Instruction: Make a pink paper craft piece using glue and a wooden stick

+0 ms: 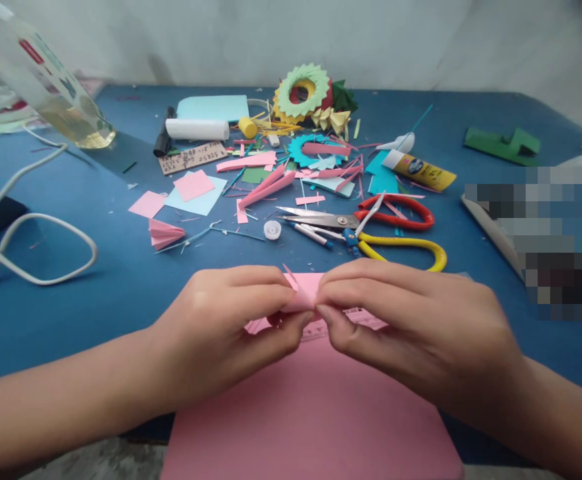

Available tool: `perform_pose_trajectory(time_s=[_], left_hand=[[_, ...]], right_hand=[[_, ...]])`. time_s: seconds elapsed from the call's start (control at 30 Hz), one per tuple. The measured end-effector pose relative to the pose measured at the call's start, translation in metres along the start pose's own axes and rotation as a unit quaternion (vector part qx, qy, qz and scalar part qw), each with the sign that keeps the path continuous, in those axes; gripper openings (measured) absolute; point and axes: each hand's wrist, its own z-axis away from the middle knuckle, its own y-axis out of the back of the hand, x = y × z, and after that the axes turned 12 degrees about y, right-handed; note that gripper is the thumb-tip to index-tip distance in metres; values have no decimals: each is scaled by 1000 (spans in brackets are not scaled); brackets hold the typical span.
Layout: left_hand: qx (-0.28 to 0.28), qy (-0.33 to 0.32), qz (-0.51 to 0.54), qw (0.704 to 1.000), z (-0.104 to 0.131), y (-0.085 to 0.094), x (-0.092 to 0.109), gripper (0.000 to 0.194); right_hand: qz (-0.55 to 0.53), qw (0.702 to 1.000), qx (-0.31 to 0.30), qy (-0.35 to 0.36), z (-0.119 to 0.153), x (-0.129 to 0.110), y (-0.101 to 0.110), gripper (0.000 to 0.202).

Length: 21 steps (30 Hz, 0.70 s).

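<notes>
Between my two hands is a small folded piece of pink paper (305,293), pinched at its near edge. My left hand (235,313) grips its left side with thumb and fingers, and a thin fold sticks up there. My right hand (415,320) pinches the right side, fingertips close to those of the left. Beneath lies a clear ruler (365,319) on a pink board or sheet (311,407), partly covered by my hands. Just beyond sit scissors (341,220) with one red and one yellow handle. A pleated pink paper piece (165,235) lies to the left.
Paper scraps, pink squares (194,185), a glue tube (421,170) and a white cap (272,231) spread over the blue table (121,313). Paper rings (303,90) stand at the back. A bottle (81,113) and white cable (35,280) are left; a green piece (503,145) lies right.
</notes>
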Motion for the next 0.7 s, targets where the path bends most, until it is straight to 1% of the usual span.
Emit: perform_pose_trajectory(time_s=[0.13, 0.23, 0.37, 0.53, 0.7], left_hand=[[1, 18, 32, 999, -1, 0, 1, 11], [-7, 41, 57, 997, -2, 0, 2, 9], [-22, 71, 85, 994, -3, 0, 2, 10], [-48, 89, 107, 989, -2, 0, 0, 11], [-37, 90, 110, 989, -2, 0, 1, 10]], right_hand=[[4, 1000, 0, -11, 0, 0, -1, 11], [-10, 1000, 2, -19, -1, 0, -1, 9], [-37, 999, 4, -30, -4, 1, 2, 10], [-51, 998, 18, -40, -6, 4, 8, 10], [-87, 996, 12, -31, -4, 4, 8, 8]])
